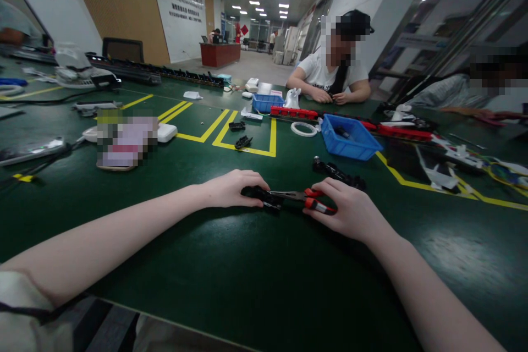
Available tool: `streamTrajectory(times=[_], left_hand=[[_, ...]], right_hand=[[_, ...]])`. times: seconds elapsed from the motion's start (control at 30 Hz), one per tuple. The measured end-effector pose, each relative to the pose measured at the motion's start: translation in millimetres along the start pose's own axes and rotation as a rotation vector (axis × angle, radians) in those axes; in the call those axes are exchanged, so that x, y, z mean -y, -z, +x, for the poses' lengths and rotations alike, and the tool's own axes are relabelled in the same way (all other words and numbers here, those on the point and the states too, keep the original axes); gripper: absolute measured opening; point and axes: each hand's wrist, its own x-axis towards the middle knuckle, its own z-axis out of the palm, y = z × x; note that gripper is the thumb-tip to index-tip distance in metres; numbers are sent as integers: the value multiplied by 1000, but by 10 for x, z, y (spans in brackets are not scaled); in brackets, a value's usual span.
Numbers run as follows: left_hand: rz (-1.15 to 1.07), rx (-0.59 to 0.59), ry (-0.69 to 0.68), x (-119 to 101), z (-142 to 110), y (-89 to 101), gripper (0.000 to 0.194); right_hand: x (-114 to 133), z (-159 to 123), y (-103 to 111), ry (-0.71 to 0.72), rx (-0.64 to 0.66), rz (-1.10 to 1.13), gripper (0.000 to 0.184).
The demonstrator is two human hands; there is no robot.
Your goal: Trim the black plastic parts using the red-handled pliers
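Note:
My left hand [241, 190] is closed around a small black plastic part [268, 199] just above the green table. From the other side, my right hand [348, 206] grips needle-nose pliers [315, 201] by their red and black handles. The pliers' slim jaws reach left to the black part; whether they pinch it I cannot tell. Behind my right hand lies a longer black part [340, 173]. Two more small black pieces, one [237, 126] behind the other [243, 142], rest inside a yellow-taped outline.
A blue bin [350, 140] with dark pieces stands right of centre, beside a white ring [304, 129]. A smaller blue bin [267, 102] and a red strip [293, 113] lie farther back. At left are a phone [127, 143] and a white case [166, 132]. A person [336, 69] sits opposite.

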Motion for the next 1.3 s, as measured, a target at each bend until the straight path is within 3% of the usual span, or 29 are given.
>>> streamTrajectory(times=[0.77, 1.3], left_hand=[[-53, 20, -58, 87, -40, -9, 38], [113, 15, -33, -3, -57, 22, 54]], right_hand=[[33, 16, -120, -60, 17, 143, 35], [84, 25, -72, -65, 33, 125, 32]])
